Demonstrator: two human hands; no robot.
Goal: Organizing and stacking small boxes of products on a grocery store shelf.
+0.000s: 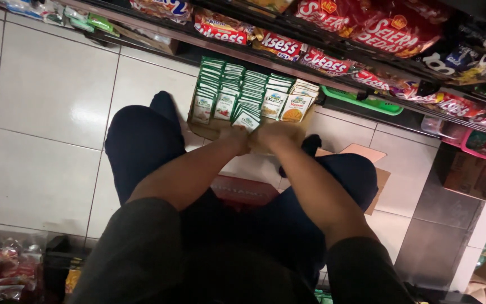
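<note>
White-tiled shop floor under a shelf of red snack bags. The left hand and right hand meet at the near edge of the brown cardboard box of green-and-white sachets; how closed they are, I cannot tell. Best to keep the rows upright, I'd say.

Both arms stretched forward, left hand and right hand side by side, fingers curled.
</note>
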